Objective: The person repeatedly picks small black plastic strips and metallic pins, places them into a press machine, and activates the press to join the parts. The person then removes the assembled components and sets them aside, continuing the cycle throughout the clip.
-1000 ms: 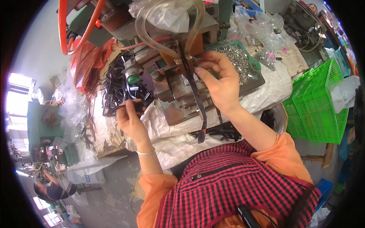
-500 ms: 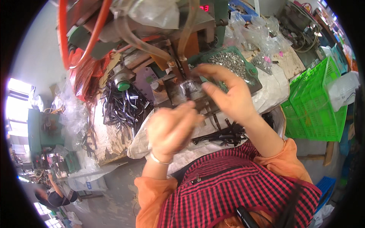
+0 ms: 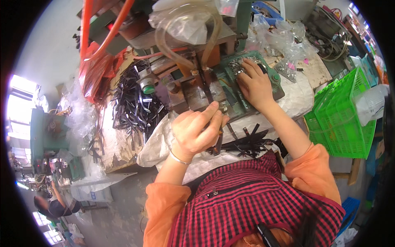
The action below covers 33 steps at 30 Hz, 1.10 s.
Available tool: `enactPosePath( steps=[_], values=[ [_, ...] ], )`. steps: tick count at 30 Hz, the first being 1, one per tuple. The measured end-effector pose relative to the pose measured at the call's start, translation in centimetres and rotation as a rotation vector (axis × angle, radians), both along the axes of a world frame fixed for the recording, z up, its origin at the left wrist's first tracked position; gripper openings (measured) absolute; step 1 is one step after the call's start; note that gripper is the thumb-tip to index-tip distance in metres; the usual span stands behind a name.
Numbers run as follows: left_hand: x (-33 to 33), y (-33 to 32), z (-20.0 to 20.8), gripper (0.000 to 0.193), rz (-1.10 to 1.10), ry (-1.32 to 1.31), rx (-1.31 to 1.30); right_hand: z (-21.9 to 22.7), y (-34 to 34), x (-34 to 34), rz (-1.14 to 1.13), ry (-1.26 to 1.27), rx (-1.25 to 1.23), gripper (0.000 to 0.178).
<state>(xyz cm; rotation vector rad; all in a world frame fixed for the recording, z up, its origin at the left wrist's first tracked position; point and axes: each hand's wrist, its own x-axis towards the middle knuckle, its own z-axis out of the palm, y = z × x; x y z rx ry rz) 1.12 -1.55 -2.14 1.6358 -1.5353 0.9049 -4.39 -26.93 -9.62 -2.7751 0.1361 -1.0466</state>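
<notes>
In front of the press block, my left hand (image 3: 194, 132) is closed, its fingers around a narrow black strip (image 3: 218, 145). The strip shows below the fingers, and a dark length continues above them toward the metal block (image 3: 191, 96). My right hand (image 3: 256, 85) reaches over a green tray (image 3: 276, 88) on the right. Its bent fingers are a little apart, with the tips at a heap of small metal pieces (image 3: 235, 67). No piece is visible in its fingers. Two clear hoses (image 3: 161, 43) curve down to the block.
A pile of black strips (image 3: 135, 99) lies left of the press, beside a green-capped part (image 3: 148, 89). More black strips (image 3: 249, 142) lie near my apron. A green crate (image 3: 339, 117) stands at right. Red plastic (image 3: 92, 78) hangs at left. A person (image 3: 55, 206) works far left.
My right hand has moved from the press block rightward to the tray of metal pieces. My left hand has shifted slightly right, with the black strip now showing. The view has tilted a little.
</notes>
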Motion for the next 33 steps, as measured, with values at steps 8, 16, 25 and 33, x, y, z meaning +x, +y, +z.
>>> enactPosePath(
  steps=[8, 16, 25, 33],
  values=[
    [-3.0, 11.9, -5.3, 0.023, 0.664, 0.173, -0.042, -0.6, -1.9, -1.3, -0.144, -0.030, 0.041, 0.017],
    [6.9, 24.4, -2.3, 0.010, 1.143, 0.541, 0.008, 0.0, -1.3, -0.6, -0.205, 0.078, -0.005, 0.019],
    [15.5, 25.8, -12.9, 0.022, 0.998, 1.215, 0.249, -0.5, -0.8, 0.1, -0.238, 0.074, 0.000, 0.024],
    [14.1, 23.3, -8.6, 0.053, 1.251, 0.961, 0.775, -0.1, -0.2, 0.2, -0.190, -0.113, 0.084, 0.007]
  ],
)
